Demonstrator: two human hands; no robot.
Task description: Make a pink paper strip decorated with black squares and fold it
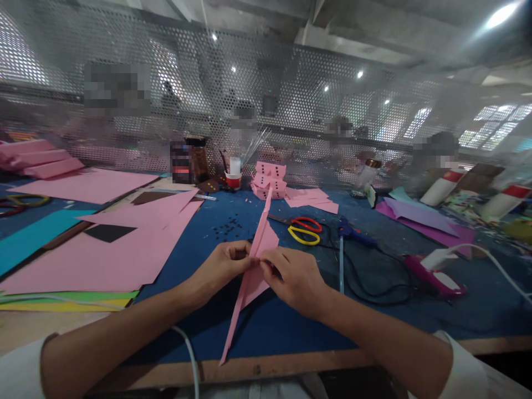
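Both hands meet at a long, narrow folded piece of pink paper [258,280], held up at a slant above the blue table mat. My left hand [226,265] pinches its left edge near the middle. On the other side, my right hand [295,274] grips the same paper with thumb and curled fingers, close to the left fingertips. A wider triangular flap of the paper shows above and below the right hand. Its lower tip points toward the table's front edge. Behind its upper end stands a pink folded paper piece with black dots [269,180].
Scissors [305,230] with red and yellow handles and a blue glue gun [353,233] lie to the right, near a magenta power strip [434,277]. Pink sheets [112,260] cover the left side. Small black scraps [228,227] are scattered on the mat. A perforated metal screen [299,111] stands behind.
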